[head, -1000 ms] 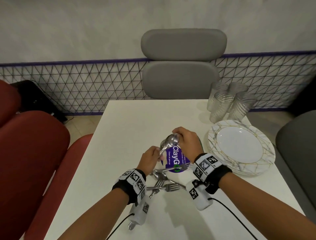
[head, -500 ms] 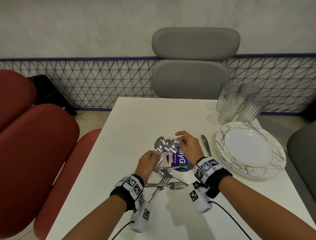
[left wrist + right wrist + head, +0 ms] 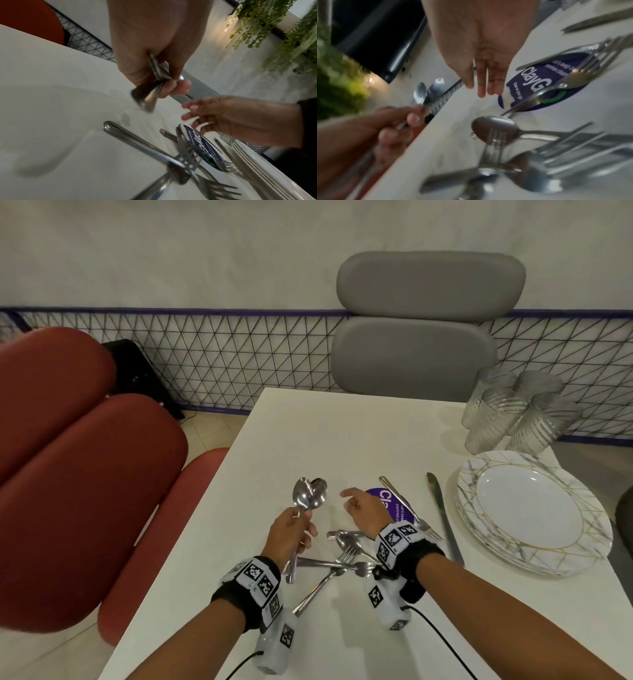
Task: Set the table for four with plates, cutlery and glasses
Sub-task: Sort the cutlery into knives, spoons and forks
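Note:
My left hand (image 3: 291, 534) grips a bunch of metal spoons (image 3: 310, 496) by their handles, bowls up, above the white table (image 3: 342, 436); the left wrist view shows the handles (image 3: 154, 75) in its curled fingers. My right hand (image 3: 364, 508) hovers just right of the spoons with relaxed fingers (image 3: 481, 86), holding nothing. Under and between my wrists lies a loose pile of forks and a spoon (image 3: 342, 556). One fork (image 3: 407, 508) lies across a purple round sticker (image 3: 394, 501), and a knife (image 3: 443, 515) lies beside a stack of marbled plates (image 3: 534, 511). Clear ribbed glasses (image 3: 513, 412) stand behind the plates.
A grey chair (image 3: 421, 326) stands at the table's far end, and red chairs (image 3: 78, 467) line the left side. A black wire fence (image 3: 239, 357) runs along the wall. Bare tabletop lies between the cutlery and the far edge.
My right hand has let go of the spoon bowls and drawn away to the right. The left hand carried the spoons left. The view panned, uncovering the knife and a fork on the sticker.

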Motion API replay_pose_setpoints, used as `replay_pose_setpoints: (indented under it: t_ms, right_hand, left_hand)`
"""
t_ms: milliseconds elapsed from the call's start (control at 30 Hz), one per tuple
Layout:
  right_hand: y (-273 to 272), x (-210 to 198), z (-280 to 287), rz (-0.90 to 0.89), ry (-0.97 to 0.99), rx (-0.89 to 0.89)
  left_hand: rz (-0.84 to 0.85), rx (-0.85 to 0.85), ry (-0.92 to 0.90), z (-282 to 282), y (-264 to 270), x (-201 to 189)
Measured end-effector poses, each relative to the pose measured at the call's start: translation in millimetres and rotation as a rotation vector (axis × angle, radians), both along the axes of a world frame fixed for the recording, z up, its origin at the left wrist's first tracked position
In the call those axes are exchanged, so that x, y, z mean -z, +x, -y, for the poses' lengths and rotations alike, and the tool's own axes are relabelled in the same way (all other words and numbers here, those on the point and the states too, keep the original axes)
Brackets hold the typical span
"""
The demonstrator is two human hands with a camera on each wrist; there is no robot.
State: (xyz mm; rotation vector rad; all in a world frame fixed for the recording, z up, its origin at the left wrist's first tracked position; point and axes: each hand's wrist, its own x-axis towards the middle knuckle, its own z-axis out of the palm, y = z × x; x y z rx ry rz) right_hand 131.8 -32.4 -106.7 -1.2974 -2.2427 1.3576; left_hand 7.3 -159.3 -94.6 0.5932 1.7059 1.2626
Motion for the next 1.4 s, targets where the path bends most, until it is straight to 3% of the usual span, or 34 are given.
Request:
replay_pose_setpoints:
  t_ms: [100,200,367,567,700,833,1000,1400]
  right_hand:
    - [2,16,4,0.361,0.223,-0.257]
    - [1,25,7,0.448,0.313,-0.306]
    - [6,7,-4,0.171,0.187,-0.083]
    - [11,-49,-24,-0.24,0.356,0.25]
    - [11,-69,-22,-0.465,0.206,0.338]
    - [7,-54,-10,-0.355,0.051,0.363]
    - [7,-34,-1,-0.236,0.137,0.384]
    - [-2,-34,2,-0.332,-0.117,0.313]
  left_hand:
    - [0.007,-0.037,0.003,3,-5,4]
    - [-0.014,-0.058,0.003,4,-5,6]
    - [-0.003,-0.109,0.046,4,-2,10]
    - [-0.006,-0.079,0.039,-7,5,13]
    - [0.052,-0.059,0.037,-20,16,11]
    - [0.019,0.022,0.064,-31,33,-3]
    - [0.184,0.062,0.123,-35,44,-14]
    - [0.323,0.155,0.049,-30,44,-20]
